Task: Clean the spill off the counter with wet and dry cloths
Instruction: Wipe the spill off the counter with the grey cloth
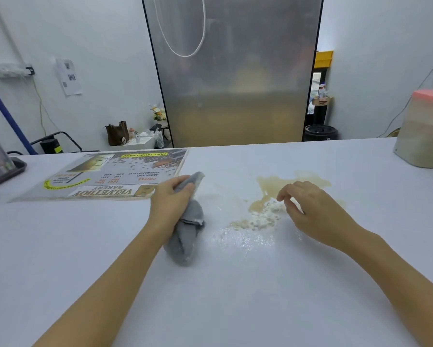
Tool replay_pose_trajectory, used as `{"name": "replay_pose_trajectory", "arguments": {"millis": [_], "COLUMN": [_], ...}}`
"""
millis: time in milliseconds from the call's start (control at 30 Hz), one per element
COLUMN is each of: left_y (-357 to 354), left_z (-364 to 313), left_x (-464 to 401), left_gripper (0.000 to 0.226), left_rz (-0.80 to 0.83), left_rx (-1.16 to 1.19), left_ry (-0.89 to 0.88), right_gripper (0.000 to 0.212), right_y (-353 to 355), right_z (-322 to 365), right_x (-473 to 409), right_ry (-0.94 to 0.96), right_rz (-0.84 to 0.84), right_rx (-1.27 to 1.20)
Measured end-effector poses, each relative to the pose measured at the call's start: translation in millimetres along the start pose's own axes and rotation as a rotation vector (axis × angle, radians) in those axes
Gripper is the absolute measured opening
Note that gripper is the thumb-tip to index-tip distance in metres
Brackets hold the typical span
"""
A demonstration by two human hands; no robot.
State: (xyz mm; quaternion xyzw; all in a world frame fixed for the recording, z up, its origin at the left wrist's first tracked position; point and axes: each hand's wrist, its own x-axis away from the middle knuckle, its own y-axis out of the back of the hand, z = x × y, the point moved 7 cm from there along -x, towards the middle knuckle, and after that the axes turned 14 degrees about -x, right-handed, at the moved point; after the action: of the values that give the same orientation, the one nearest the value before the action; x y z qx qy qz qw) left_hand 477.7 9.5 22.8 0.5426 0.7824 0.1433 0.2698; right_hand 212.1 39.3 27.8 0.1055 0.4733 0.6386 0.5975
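My left hand (pixel 171 200) grips a bunched grey cloth (pixel 186 234) on the white counter (pixel 210 296), just left of the spill. The spill (pixel 268 196) is a tan liquid puddle with clumps of white powder at its near edge, and a wet sheen spreads toward me. Over the right side of the spill hovers my right hand (pixel 308 209), its fingers loosely curled and holding nothing.
A laminated bakery menu (pixel 105 176) lies flat at the left, touching the cloth's far end. A dark tray (pixel 5 171) sits at the far left edge. A pink-lidded container (pixel 425 128) stands at the right. A steel fridge (pixel 235 71) rises behind the counter.
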Motion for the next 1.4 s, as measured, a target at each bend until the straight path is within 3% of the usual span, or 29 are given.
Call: {"name": "replay_pose_trajectory", "arguments": {"millis": [67, 167, 333, 500, 600, 733, 800, 867, 1000, 1100, 1200, 1300, 1400], "left_y": [15, 2, -53, -140, -158, -120, -94, -77, -74, -79, -96, -128, -172], "left_z": [19, 44, 17, -52, -62, -59, -58, -44, 14, 17, 14, -5, -46], "left_x": [-22, -43, -80, -42, -18, -42, -60, -73, -68, -64, -85, -108, -103], "left_gripper": [0.012, 0.019, 0.025, 0.035, 0.033, 0.031, 0.031, 0.036, 0.065, 0.052, 0.036, 0.023, 0.020], "left_rz": [-0.074, -0.038, 0.082, 0.421, 0.525, 0.443, 0.395, 0.364, 0.248, 0.030, -0.007, 0.067, 0.251], "left_rx": [-0.146, -0.381, -0.466, -0.330, -0.199, 0.122, 0.174, 0.074, -0.489, -0.640, -0.606, -0.500, -0.433], "left_ry": [0.090, 0.134, -0.005, -0.316, -0.320, -0.167, -0.131, -0.088, 0.050, 0.005, -0.032, -0.151, -0.347], "right_gripper": [0.020, 0.020, 0.022, 0.022, 0.022, 0.022, 0.022, 0.023, 0.024, 0.025, 0.025, 0.024, 0.024], "right_y": [0, -1, -4, -7, -7, -3, 1, 2, 1, 2, 5, 10, 15], "right_z": [0, -2, -7, -8, -11, -12, -12, -13, -18, -20, -23, -27, -30], "right_x": [0, 0, -1, -4, -3, -2, -3, -3, -2, -4, -4, -5, -5], "right_ry": [-0.001, 0.006, 0.017, 0.032, 0.004, -0.015, -0.017, -0.027, -0.045, -0.057, -0.077, -0.080, -0.093], "right_rz": [0.000, -0.011, -0.008, 0.004, 0.022, 0.016, -0.007, -0.011, 0.001, -0.005, -0.014, -0.044, -0.063], "right_rx": [-0.005, 0.001, 0.013, 0.031, 0.039, 0.025, 0.018, 0.023, 0.046, 0.058, 0.066, 0.075, 0.078]}}
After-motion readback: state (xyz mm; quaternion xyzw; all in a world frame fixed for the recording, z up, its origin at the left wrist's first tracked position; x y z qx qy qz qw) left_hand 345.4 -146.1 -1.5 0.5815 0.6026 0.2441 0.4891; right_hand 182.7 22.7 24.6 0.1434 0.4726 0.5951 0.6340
